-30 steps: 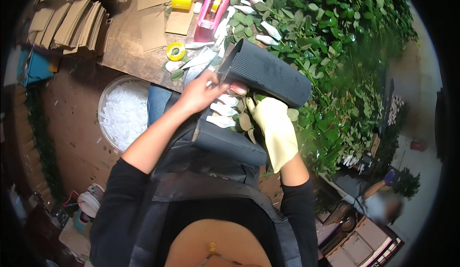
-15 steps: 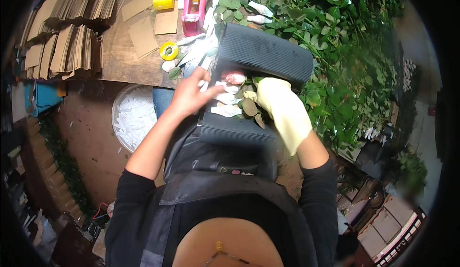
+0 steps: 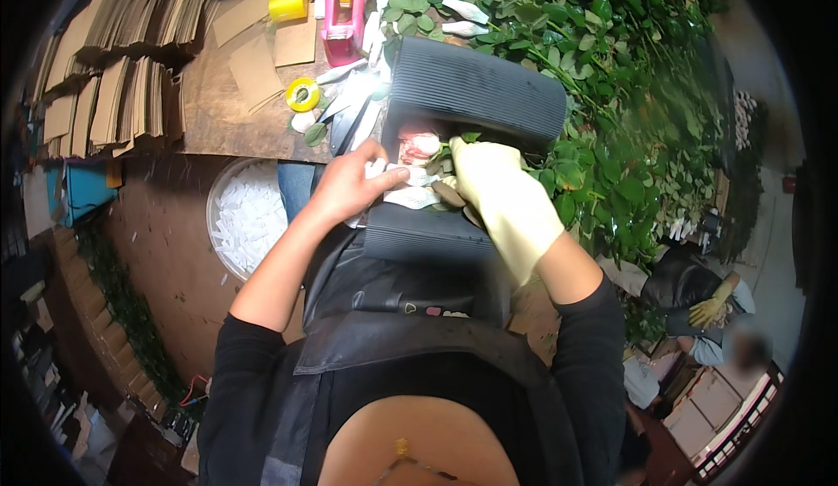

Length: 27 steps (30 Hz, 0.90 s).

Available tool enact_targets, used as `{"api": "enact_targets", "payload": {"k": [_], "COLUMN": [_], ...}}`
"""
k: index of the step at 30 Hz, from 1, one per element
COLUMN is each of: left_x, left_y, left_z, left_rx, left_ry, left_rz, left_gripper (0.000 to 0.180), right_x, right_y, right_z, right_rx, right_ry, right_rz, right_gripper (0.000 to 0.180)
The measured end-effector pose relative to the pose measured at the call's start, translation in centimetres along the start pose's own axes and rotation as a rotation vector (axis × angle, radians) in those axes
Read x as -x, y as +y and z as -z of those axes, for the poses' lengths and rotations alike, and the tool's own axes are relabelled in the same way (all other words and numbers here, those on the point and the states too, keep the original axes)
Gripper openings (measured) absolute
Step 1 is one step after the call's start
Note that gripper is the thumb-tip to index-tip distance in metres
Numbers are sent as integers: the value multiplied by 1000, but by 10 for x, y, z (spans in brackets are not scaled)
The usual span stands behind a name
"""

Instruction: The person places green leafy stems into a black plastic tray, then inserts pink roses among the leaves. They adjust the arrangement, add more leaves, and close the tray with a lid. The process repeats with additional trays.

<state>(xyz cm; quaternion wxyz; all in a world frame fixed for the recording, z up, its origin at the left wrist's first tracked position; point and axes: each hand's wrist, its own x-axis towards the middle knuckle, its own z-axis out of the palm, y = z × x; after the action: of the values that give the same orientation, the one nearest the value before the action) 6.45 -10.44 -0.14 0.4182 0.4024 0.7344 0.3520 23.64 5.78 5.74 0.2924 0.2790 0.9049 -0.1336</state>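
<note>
Across my lap lies a black ribbed holder (image 3: 476,93) with several rosebuds in white netting (image 3: 410,198) between its two raised sides. One pink rose (image 3: 419,143) lies at the far end of that row, its head pointing left. My bare left hand (image 3: 353,185) is curled at the bud ends, thumb and fingers closed round white netted buds. In a pale yellow glove, my right hand (image 3: 502,194) is closed by the stems and leaves, with the pink rose's stem running to its fingertips. The glove hides most of the stems.
Beyond are a pink tape dispenser (image 3: 344,19), yellow tape rolls (image 3: 303,94) and stacked cardboard (image 3: 122,98) on a wooden table (image 3: 218,128). Leafy rose stems (image 3: 611,93) fill the right. A tub of white netting pieces (image 3: 249,215) stands below left. Another person's gloved hand (image 3: 711,311) shows far right.
My left hand has closed from spread fingers onto the netted buds. The pink rose sits slightly farther left, my right hand close behind it. A co-worker has come into view at right.
</note>
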Motion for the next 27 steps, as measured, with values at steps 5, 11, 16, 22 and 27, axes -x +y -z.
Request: {"api": "enact_targets", "payload": {"k": [5,11,16,22,27], "left_x": [3,34,25,-1,21], "left_y": [-16,-37,-11,-7,-42], "left_z": [11,64,34,18,-21], "left_rx": [166,284,-4,59,695], "left_ry": [3,25,-162,-459,-219], "left_rz": [17,-10,84,24,162], "left_gripper": [29,14,43,29,18], "right_x": [-7,28,56,20,15], "right_y": [-5,7,-12,-24,-32], "right_z": [-16,32,56,9,21], "right_rx": [4,-129,-360,46,34], "right_ry": [135,34,-4,-205,-271], "right_rz": [-51,-6,129,173,201], "right_gripper": [23,63,39,28,29]}}
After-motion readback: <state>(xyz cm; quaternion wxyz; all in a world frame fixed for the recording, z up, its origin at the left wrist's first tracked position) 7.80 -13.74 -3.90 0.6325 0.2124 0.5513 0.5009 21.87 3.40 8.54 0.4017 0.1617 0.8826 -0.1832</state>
